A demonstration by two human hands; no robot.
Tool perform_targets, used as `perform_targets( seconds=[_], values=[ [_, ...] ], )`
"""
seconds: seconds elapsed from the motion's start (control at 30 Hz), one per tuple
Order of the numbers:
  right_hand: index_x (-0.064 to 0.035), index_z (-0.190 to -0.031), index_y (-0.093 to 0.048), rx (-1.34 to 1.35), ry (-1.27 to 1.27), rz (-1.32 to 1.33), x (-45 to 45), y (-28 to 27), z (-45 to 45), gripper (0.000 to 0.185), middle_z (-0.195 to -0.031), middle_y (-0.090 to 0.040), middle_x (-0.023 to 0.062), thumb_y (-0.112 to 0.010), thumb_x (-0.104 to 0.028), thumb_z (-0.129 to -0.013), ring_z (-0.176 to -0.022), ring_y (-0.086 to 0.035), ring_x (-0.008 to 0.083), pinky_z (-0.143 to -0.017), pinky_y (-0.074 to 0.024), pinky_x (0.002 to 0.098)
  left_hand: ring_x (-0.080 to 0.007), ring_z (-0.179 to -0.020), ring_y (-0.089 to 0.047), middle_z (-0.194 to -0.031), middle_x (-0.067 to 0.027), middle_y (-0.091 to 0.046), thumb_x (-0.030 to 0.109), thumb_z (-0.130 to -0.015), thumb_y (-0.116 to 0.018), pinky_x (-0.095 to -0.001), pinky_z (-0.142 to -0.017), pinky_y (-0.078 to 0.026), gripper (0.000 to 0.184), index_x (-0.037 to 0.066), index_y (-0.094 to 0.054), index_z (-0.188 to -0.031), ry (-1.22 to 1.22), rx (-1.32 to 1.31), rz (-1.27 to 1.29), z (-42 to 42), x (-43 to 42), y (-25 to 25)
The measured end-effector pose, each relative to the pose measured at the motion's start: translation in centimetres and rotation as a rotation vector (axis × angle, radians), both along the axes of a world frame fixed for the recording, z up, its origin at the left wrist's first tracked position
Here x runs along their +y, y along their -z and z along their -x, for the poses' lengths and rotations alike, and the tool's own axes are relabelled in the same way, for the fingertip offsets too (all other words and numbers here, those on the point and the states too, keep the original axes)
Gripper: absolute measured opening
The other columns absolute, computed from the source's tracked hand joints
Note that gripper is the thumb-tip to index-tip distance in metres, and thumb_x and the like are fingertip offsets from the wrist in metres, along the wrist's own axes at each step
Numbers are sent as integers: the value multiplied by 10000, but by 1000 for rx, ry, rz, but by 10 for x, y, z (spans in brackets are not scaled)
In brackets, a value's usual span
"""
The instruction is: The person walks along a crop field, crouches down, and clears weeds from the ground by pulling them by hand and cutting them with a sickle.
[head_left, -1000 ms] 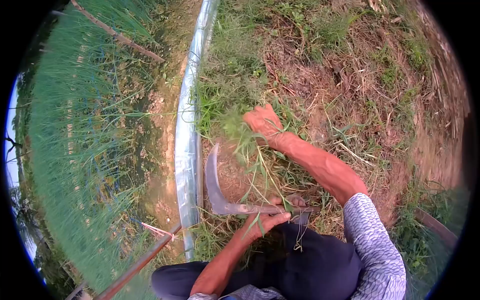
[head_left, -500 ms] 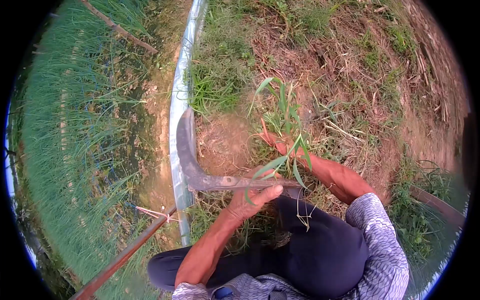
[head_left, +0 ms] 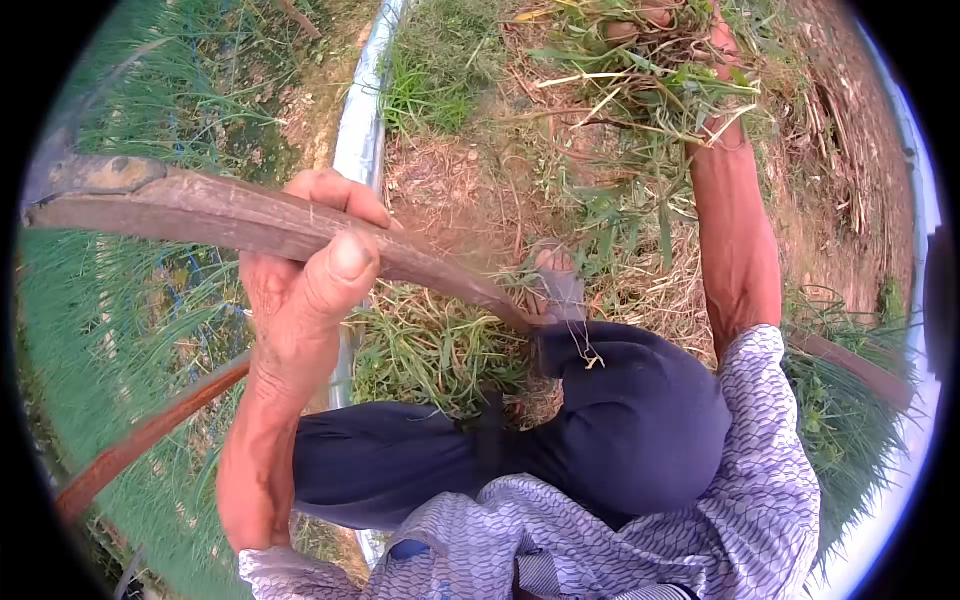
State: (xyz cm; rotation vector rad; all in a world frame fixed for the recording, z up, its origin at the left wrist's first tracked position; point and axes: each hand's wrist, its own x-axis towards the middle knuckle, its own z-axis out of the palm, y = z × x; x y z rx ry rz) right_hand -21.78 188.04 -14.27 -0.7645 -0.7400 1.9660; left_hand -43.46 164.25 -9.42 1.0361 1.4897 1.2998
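My left hand [head_left: 300, 275] is wrapped round the wooden handle of a sickle [head_left: 220, 207], raised toward the upper left. The dark metal blade reaches out at the far left and looks blurred, over the green rows. At the top of the view, my stretched-out right hand [head_left: 622, 32] is closed round a clump of pulled weeds [head_left: 640, 85]. Leaves and stems hang down over the wrist, hiding much of that hand. Loose cut grass [head_left: 440, 350] lies on the ground between the sickle handle and my bent leg.
A strip of shiny plastic sheeting [head_left: 358, 130] edges the bed of thin green plants [head_left: 180, 330] on the left. A wooden pole [head_left: 150, 430] slants across the lower left. My foot [head_left: 557, 285] rests near the middle, with dry straw around it.
My left hand has lifted the sickle up and to the left, closer to the camera. My right hand has moved from the ground forward to the top, now with a clump of weeds in it.
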Motion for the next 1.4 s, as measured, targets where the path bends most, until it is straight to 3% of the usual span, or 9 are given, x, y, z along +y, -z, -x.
perform_targets(
  seconds=[0.07, 0.2, 0.23, 0.4, 0.5, 0.87, 0.97, 1.13, 1.4],
  values=[
    [-52, -1082, -568, 318, -78, 2, 6, 16, 1, 362, -758, -615, 85, -489, -379, -949, -660, -625, 216, -586, -542, 340, -114, -734, -548, -790, -53, -596, 479, -719, -715, -276, -672, -448, 528, -2, -607, -907, -95, 2, -98, 9, -11, -3],
    [-30, -1367, -423, -1016, -557, -2, -77, 124, -3, 873, -1392, -404, 241, -697, -556, -726, -1295, -389, 326, -1073, -307, 434, -130, -730, -532, -803, -56, -528, 537, -787, -624, -280, -645, -421, 554, -5, -556, -882, 3, 153, -65, 23, -37, 5],
    [-22, -1287, -503, -1234, -847, -716, -82, 159, -23, 746, -1274, -522, 240, -716, -475, -734, -1188, -499, 330, -990, -400, 399, -130, -730, -532, -803, -56, -528, 537, -787, -624, -280, -645, -421, 554, -5, -556, -882, 13, 144, -76, 22, -42, 6],
    [12, -1059, -573, -1149, -359, -91, -121, 102, -65, 434, -925, -654, 169, -664, -308, -780, -861, -629, 262, -756, -470, 419, -112, -720, -536, -814, -47, -554, 409, -712, -731, -264, -649, -436, 468, -1, -593, -891, -5, -28, 104, 18, -69, 25],
    [-4, -1018, -598, -1706, -423, -529, -124, 112, -97, 315, -870, -661, 168, -611, -238, -807, -797, -639, 271, -733, -506, 397, -115, -742, -552, -814, -45, -581, 356, -725, -748, -267, -662, -457, 436, 2, -590, -924, 22, -86, 132, 18, -66, 29],
    [-3, -1345, -374, -986, -1163, -948, -153, -15, 40, 717, -1161, -583, 192, -726, -302, -797, -1033, -579, 257, -875, -488, 379, -125, -710, -570, -733, -53, -600, 454, -787, -711, -278, -643, -468, 470, 8, -614, -896, 165, 213, 62, 15, -43, 26],
    [-42, -1177, -587, -950, -1210, -346, -185, -19, 75, 422, -1054, -652, 55, -736, -168, -803, -1002, -593, 174, -858, -495, 332, -228, -741, -653, -783, -137, -667, 414, -800, -681, -348, -665, -502, 442, -17, -606, -867, 151, 232, -96, 14, -42, 18],
    [-11, -900, -617, -577, -972, -397, -199, 3, 74, 306, -799, -632, 66, -780, -219, -747, -812, -605, 191, -765, -499, 353, -335, -922, -633, -940, -198, -659, 471, -857, -546, -419, -812, -478, 532, -24, -579, -1050, 442, 307, -55, 45, -54, 18],
    [-31, -1023, -562, -498, -751, -268, -190, 26, 82, 254, -792, -567, 24, -691, -136, -832, -784, -584, 183, -771, -487, 366, -310, -1341, -294, -1434, -208, -332, 455, -889, -484, -456, -1060, -268, 669, 37, -351, -1394, 285, 400, 206, 6, -184, 221]
  ],
)
